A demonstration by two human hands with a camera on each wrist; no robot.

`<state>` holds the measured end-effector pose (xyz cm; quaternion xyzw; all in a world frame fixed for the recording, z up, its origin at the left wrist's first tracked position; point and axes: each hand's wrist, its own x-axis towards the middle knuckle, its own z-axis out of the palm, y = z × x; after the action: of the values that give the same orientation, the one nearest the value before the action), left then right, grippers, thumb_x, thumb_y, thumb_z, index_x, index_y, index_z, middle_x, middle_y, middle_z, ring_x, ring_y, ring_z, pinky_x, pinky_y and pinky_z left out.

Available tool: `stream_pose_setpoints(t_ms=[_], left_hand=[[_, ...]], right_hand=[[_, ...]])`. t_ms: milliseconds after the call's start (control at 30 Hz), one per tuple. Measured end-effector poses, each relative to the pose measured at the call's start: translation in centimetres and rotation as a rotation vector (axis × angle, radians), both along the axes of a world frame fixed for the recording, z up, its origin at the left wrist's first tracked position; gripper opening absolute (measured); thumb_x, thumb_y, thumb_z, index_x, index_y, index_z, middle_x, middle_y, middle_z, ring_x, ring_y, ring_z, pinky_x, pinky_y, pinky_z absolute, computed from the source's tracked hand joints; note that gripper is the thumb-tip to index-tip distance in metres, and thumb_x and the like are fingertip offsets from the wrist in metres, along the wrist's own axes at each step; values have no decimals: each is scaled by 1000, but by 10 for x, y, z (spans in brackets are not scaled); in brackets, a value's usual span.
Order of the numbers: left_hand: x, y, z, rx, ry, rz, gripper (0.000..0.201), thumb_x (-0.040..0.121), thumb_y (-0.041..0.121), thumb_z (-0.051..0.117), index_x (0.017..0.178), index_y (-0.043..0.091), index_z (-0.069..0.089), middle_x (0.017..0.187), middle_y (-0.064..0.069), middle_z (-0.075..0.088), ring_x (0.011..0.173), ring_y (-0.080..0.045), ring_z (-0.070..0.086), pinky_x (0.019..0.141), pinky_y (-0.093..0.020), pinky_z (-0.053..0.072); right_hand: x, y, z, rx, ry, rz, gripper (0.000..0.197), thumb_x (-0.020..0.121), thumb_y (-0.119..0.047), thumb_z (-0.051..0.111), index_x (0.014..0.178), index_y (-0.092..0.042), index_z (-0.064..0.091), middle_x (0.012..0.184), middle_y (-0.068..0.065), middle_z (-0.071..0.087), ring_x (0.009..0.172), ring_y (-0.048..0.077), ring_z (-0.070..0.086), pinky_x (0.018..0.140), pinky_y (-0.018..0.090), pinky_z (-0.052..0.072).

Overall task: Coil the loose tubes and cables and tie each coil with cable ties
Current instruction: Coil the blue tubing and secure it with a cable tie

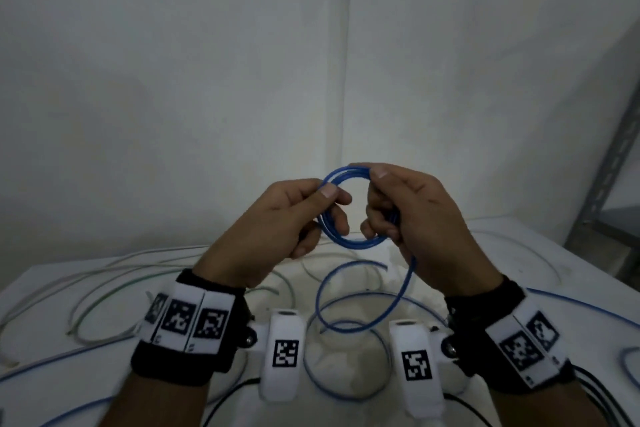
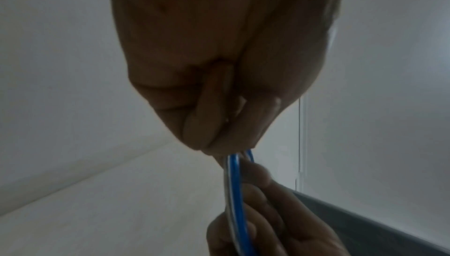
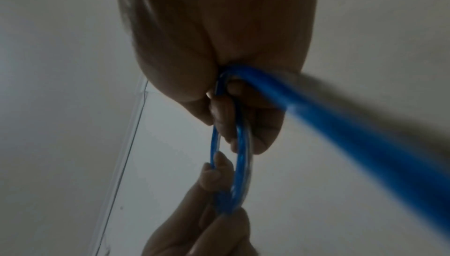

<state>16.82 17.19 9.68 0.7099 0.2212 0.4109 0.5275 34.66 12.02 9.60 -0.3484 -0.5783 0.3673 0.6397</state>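
A small coil of blue tube (image 1: 349, 243) is held up above the white table (image 1: 45, 291), between both hands. My left hand (image 1: 294, 215) pinches the coil's left side with thumb and curled fingers. My right hand (image 1: 401, 211) grips the right side, fingers curled round the loops. The tube's loose tail (image 1: 405, 291) hangs from the right hand and curls on the table below. In the left wrist view the blue coil (image 2: 235, 183) runs down from my fingers to the other hand. In the right wrist view the blue coil (image 3: 239, 154) is gripped and its tail (image 3: 340, 125) sweeps past, blurred.
Loose white and clear tubes (image 1: 104, 274) sprawl over the table's left and back. Another blue tube (image 1: 571, 305) runs along the right side, and black cables (image 1: 595, 388) trail from the wrists. A grey metal shelf upright (image 1: 613, 163) stands at the right. A white wall is behind.
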Motion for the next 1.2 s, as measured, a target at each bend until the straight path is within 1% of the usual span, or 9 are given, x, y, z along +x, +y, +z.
stream_pose_setpoints(t_ms=[67, 200, 367, 533, 700, 867, 967, 1100, 1200], left_hand=[[9, 2, -2, -12, -73, 23, 28, 105, 23, 44, 100, 6, 65, 76, -6, 65, 42, -9, 31, 42, -16, 28], [27, 2, -17, -114, -269, 36, 25, 104, 24, 45, 99, 8, 64, 76, -3, 60, 42, -9, 34, 40, -17, 25], [30, 4, -24, -144, -168, 26, 27, 103, 22, 45, 104, 2, 63, 82, -10, 67, 37, -9, 36, 36, -17, 23], [33, 6, -26, -205, -293, 23, 23, 103, 23, 46, 100, 8, 63, 79, -6, 64, 43, -10, 40, 39, -17, 28], [19, 9, -20, -138, -156, 34, 33, 93, 31, 50, 99, 3, 65, 78, -10, 66, 38, -10, 34, 37, -16, 22], [16, 11, -19, -122, -297, 79, 24, 101, 27, 47, 96, 8, 62, 77, -5, 60, 44, -10, 38, 41, -19, 28], [14, 7, -16, -143, -293, 10, 24, 98, 28, 47, 96, 8, 60, 78, -7, 62, 45, -13, 44, 41, -19, 32], [13, 5, -12, -100, -355, 0, 22, 98, 26, 44, 95, 9, 56, 79, -6, 61, 49, -14, 46, 44, -19, 39], [19, 1, -14, -123, -435, -45, 21, 99, 25, 43, 96, 8, 55, 79, -6, 62, 52, -14, 48, 48, -21, 42]], right_hand=[[4, 0, 3, -11, -14, -10, 43, 110, -17, 41, 88, -26, 77, 67, 1, 33, 52, 16, 29, 61, 33, 45], [11, 5, 1, 0, 127, -2, 32, 110, -18, 41, 124, -7, 68, 73, 3, 42, 53, 16, 36, 63, 32, 50], [18, 9, -7, -12, 25, -124, 29, 109, -15, 44, 120, -7, 69, 66, 1, 38, 48, 11, 33, 57, 30, 48], [9, 10, -6, -46, 279, -7, 32, 110, -20, 42, 124, -8, 68, 70, 2, 43, 53, 15, 34, 57, 32, 47], [5, 14, -12, -75, 146, -78, 30, 110, -17, 42, 118, -5, 69, 61, -3, 33, 49, 12, 28, 50, 29, 37], [-5, 13, -10, -1, 335, 98, 33, 109, -18, 41, 130, -5, 63, 71, 2, 41, 56, 15, 35, 62, 31, 46], [-3, 14, -9, 18, 340, 116, 35, 110, -17, 39, 134, -2, 59, 69, 1, 36, 54, 14, 33, 61, 31, 47], [-2, 14, -6, 25, 396, 221, 40, 110, -20, 35, 139, -2, 55, 76, 4, 51, 66, 18, 50, 76, 34, 53], [-8, 17, -5, 41, 502, 299, 42, 108, -24, 38, 142, -4, 53, 76, 3, 50, 66, 18, 50, 82, 37, 48]])
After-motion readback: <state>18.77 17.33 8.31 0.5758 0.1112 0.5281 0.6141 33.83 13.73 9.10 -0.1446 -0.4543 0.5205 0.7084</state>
